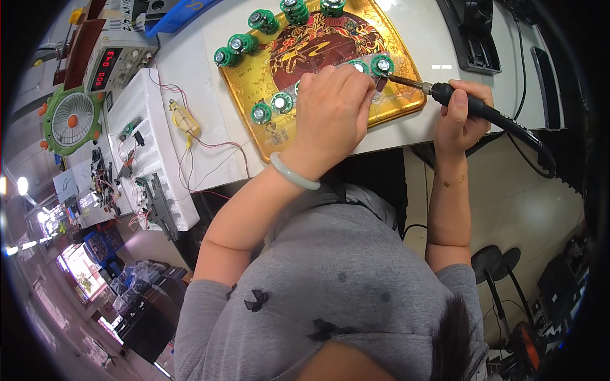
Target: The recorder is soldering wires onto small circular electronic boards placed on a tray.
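Observation:
My right hand (465, 120) grips a black-handled soldering iron (483, 109). Its metal tip reaches left to the edge of a small round green part with a silvery centre (382, 65). Whether the tip touches it, I cannot tell. My left hand (335, 108) is closed over the row of such parts, fingers pinched beside the iron's tip; they hide whatever they hold. Two more round parts, one of them the green part (261, 113), lie left of that hand. Beneath everything is a gold tin lid (403, 47) with a dark red printed circle.
Several green coil-like parts (263, 21) stand along the lid's far side. A black iron stand (478, 38) is at the far right. To the left are a power supply (117, 63), a green fan (71, 120), a white foam tray (184, 206) and a yellow-wrapped piece with wires (184, 120).

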The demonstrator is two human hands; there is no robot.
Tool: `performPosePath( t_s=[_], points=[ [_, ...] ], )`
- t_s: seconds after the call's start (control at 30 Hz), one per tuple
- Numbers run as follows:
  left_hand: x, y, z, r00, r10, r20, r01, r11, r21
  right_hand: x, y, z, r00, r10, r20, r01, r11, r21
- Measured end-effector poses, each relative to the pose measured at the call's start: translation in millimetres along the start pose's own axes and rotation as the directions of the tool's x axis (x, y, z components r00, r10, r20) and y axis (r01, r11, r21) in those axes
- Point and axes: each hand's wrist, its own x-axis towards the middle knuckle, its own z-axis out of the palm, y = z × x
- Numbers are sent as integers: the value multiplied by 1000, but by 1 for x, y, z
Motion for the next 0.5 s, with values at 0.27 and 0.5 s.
performPosePath(
  t_s=[0.27,0.5],
  points=[
    [-3,1,-9,1000,-4,-28,4,1000,-23,0,0,-1,1000,10,3,-10,1000,0],
    [-2,7,-9,1000,11,-1,-11,1000,-27,5,-5,-11,986,10,-167,-5,999,33]
  ],
)
